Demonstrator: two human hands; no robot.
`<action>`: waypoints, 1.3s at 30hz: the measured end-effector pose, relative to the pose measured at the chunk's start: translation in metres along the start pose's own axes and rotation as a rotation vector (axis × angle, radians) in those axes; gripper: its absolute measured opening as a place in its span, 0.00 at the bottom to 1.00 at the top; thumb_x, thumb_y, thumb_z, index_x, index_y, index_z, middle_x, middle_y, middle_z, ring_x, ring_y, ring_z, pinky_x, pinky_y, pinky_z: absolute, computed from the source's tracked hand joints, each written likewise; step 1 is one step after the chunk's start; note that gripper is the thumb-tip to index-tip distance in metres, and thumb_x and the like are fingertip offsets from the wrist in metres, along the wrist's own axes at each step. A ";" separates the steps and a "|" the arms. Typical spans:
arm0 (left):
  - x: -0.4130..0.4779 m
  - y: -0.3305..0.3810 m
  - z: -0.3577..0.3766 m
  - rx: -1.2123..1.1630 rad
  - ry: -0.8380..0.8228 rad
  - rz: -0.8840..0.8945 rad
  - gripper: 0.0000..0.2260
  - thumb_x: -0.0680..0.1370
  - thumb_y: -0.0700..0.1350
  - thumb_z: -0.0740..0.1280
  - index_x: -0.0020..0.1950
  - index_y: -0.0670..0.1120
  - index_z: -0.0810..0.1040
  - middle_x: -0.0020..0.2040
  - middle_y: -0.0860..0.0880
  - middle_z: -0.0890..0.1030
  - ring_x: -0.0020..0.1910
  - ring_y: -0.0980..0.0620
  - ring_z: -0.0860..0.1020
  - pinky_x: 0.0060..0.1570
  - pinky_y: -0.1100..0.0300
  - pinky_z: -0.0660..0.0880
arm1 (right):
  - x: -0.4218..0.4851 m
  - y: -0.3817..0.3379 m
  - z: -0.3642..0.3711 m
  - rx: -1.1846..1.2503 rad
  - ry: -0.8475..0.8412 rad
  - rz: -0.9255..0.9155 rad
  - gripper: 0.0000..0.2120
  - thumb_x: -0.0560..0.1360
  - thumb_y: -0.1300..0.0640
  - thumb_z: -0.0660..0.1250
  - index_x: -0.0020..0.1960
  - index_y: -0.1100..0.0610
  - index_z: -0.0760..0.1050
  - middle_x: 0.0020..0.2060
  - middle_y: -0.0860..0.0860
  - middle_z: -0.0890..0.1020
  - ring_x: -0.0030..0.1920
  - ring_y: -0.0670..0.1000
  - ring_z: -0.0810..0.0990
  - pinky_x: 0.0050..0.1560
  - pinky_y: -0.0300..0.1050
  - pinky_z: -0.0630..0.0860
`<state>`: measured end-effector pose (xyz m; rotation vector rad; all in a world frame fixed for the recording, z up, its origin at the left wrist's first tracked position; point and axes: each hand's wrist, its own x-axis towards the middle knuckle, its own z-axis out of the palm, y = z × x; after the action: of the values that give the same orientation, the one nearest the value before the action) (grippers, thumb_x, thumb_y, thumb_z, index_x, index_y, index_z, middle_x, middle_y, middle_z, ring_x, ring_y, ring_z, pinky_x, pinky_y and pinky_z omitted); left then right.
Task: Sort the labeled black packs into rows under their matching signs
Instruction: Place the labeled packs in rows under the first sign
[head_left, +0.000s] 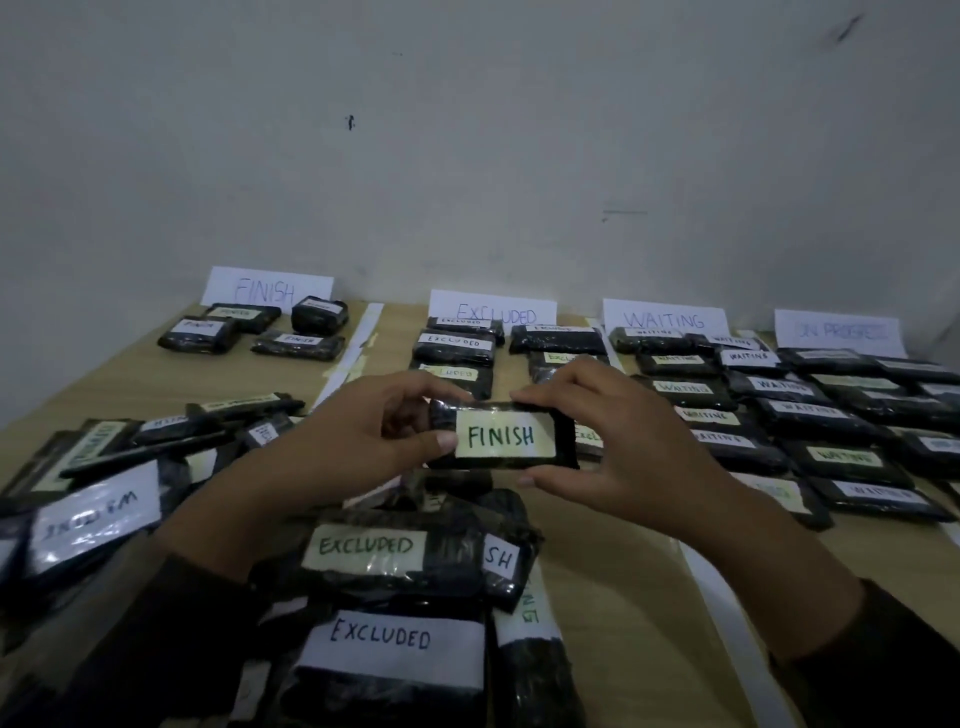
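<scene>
- The single view comes from a camera worn on the person's head, looking forward and down across the desk (597, 597).
- It faces the pale wall (467, 130) behind the desk; the wall fills the upper part of the picture and the desk the lower part.
- Closest to the lens, at the bottom edge, lies a heap of packs (395, 613).
- The left hand (363, 431) and right hand (613, 441) sit mid-picture, near enough that the held pack (501, 435) reads clearly.
- Farthest off, along the wall, the FINISH sign (266, 287) is legible and the rightmost sign (837, 331) is blurred.
- The wide-angle lens splays the desk outward toward the lower corners.
</scene>
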<state>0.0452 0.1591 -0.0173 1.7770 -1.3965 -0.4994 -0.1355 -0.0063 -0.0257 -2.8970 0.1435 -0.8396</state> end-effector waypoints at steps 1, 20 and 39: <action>-0.002 -0.003 -0.006 0.009 0.049 -0.003 0.13 0.75 0.45 0.69 0.57 0.58 0.77 0.37 0.51 0.79 0.37 0.51 0.79 0.41 0.57 0.75 | 0.009 -0.002 0.004 -0.034 0.015 -0.025 0.29 0.66 0.36 0.65 0.61 0.51 0.77 0.48 0.48 0.77 0.47 0.46 0.75 0.41 0.38 0.69; -0.024 -0.112 -0.143 0.598 0.308 -0.276 0.23 0.73 0.51 0.70 0.67 0.55 0.70 0.61 0.56 0.76 0.61 0.55 0.72 0.54 0.62 0.66 | 0.205 -0.032 0.127 -0.162 -0.215 0.013 0.30 0.69 0.33 0.66 0.64 0.48 0.72 0.54 0.48 0.76 0.55 0.51 0.74 0.55 0.48 0.66; 0.015 -0.185 -0.169 0.655 0.119 -0.504 0.20 0.74 0.53 0.69 0.66 0.53 0.72 0.63 0.53 0.75 0.63 0.53 0.72 0.60 0.59 0.68 | 0.275 -0.046 0.240 -0.337 -0.427 0.061 0.29 0.71 0.32 0.63 0.59 0.54 0.76 0.53 0.54 0.74 0.56 0.56 0.72 0.54 0.51 0.66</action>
<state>0.2867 0.2161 -0.0584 2.6684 -1.0839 -0.1821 0.2280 0.0264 -0.0761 -3.2812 0.3581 -0.1840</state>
